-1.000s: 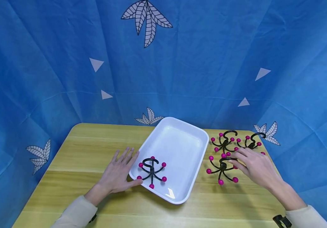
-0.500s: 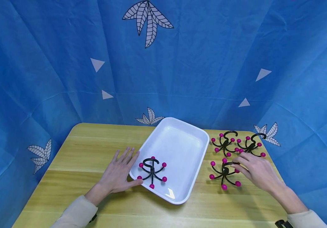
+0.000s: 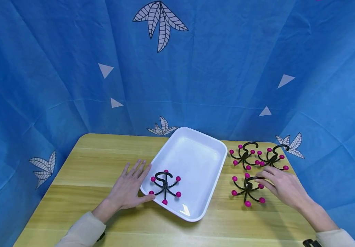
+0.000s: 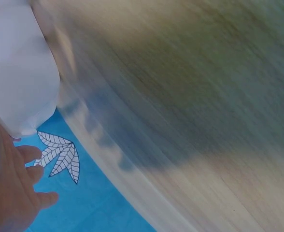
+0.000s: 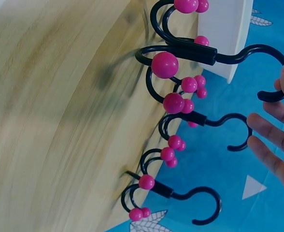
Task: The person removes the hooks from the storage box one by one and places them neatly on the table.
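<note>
Pinched by its hook in the right hand point(image 3: 284, 185), the near-right black six-armed hanger point(image 3: 249, 186) had just shifted slightly nearer and rightward, widening its gap from the white tray point(image 3: 193, 161). The left hand point(image 3: 129, 188), fingers straight and grasping nothing, rested against the tray's near-left rim, beside a matching hanger point(image 3: 165, 185) inside; two more hangers point(image 3: 244, 156) stood far right.
</note>
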A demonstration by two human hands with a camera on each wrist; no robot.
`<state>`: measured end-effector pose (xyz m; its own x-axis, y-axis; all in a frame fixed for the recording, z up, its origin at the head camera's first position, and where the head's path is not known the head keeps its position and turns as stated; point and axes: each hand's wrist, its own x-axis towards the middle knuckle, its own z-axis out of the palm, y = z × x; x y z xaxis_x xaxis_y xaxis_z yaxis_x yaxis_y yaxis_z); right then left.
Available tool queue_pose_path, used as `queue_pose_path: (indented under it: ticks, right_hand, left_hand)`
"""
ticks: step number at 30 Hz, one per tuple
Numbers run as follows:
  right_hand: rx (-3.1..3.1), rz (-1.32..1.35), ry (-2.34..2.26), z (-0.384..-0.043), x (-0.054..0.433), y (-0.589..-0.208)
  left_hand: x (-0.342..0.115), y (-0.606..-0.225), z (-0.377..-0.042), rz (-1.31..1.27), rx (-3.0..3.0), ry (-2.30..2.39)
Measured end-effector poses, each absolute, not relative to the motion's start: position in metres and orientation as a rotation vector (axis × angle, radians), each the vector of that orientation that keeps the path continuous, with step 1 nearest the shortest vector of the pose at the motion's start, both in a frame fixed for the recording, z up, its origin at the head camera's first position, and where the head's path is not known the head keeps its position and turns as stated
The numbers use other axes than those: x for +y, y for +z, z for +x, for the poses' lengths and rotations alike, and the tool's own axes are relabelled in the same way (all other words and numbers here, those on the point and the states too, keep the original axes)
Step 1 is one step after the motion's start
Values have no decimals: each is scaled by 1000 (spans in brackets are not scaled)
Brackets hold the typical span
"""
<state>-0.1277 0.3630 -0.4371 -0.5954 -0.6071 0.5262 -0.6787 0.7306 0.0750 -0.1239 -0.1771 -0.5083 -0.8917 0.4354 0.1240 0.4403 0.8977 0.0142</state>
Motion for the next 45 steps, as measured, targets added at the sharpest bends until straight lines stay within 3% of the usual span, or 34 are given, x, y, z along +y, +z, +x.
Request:
queue_pose_path:
  ticks: [28,45]
  right_hand:
    - [-2480,851,182,-125,382,-440]
    - [-2656,750,176,-118,345,-419]
  left_hand:
    - [-176,-508,-123,-689,-2904,-48]
    - [-176,-507,-122,-686,-2937,-41]
